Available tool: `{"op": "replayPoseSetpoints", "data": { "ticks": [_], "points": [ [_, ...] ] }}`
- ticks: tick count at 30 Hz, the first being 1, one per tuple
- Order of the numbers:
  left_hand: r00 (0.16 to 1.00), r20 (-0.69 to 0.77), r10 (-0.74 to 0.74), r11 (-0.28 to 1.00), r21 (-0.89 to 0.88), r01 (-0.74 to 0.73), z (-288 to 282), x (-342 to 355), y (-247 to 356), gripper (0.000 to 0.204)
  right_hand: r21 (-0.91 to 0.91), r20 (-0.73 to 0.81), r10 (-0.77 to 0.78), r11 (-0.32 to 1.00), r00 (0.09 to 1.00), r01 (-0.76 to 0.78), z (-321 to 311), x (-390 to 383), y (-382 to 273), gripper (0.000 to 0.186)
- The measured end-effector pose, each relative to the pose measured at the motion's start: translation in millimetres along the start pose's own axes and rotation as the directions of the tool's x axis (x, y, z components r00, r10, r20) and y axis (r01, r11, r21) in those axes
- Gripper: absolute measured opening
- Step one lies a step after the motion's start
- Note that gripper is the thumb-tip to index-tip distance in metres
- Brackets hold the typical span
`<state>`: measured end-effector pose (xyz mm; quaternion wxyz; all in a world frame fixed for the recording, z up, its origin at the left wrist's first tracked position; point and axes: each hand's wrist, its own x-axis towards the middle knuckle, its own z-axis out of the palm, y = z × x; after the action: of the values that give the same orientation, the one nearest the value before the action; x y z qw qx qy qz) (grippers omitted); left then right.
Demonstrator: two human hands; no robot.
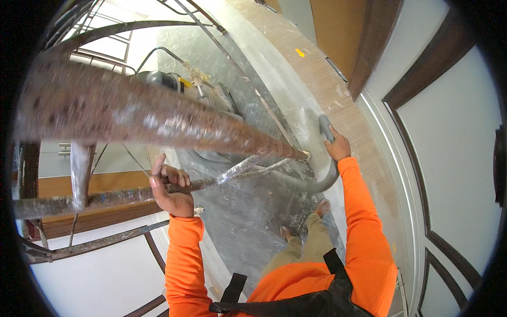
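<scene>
My right hand (pixel 339 146) is wrapped around the grey vacuum hose (pixel 326 128), near its upper end. From there the hose bends below my wrist and runs left behind the scaffold. My left hand (pixel 173 185) is turned palm up in front of a paint-splattered scaffold bar (pixel 116 199). Its index finger and thumb point upward, the other fingers are loosely curled, and nothing shows in them. Whether the back of this hand touches the bar I cannot tell. Close in front, a thick rusty scaffold tube (pixel 158 113) crosses the view, blurred, and partly hides the vacuum machine (pixel 166 79).
Dusty grey floor (pixel 227 222) lies around my feet, with a wood-look strip (pixel 301 63) along the right. White panelled doors (pixel 454 121) with dark trim stand on the right. Thin scaffold braces (pixel 240 74) slant across the far side. White panels (pixel 100 274) are at lower left.
</scene>
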<state>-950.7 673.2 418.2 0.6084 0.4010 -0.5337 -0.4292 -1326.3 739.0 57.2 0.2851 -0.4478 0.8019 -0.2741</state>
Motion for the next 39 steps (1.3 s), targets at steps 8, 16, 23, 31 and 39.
{"op": "replayPoseSetpoints", "data": {
  "ticks": [8,16,23,31,39],
  "points": [
    [0.915,-0.393,-0.095,0.995,-0.066,0.075,4.0,-5.5,1.0,0.043,-0.017,0.059,-0.039,0.999,0.998,0.040,46.0,118.9,-21.0,0.076],
    [0.801,-0.570,-0.179,0.980,-0.173,0.097,45.3,-5.3,7.6,0.043,-0.127,0.228,0.174,0.981,0.958,-0.148,93.4,118.4,6.8,0.073],
    [0.948,-0.305,-0.090,0.994,-0.092,0.065,6.7,-7.5,3.3,0.040,-0.177,0.277,0.230,0.967,0.933,-0.186,92.3,34.9,39.4,0.071],
    [1.000,-0.007,-0.006,1.000,0.022,0.007,-0.8,-0.9,0.3,0.061,-0.180,0.252,0.321,0.943,0.913,-0.281,55.7,-77.2,40.3,0.072],
    [0.996,0.088,-0.013,0.997,0.071,0.007,-7.2,6.7,-0.6,0.038,-0.181,0.125,0.328,0.935,0.936,-0.304,42.9,-208.2,49.2,0.071]
  ]
}}
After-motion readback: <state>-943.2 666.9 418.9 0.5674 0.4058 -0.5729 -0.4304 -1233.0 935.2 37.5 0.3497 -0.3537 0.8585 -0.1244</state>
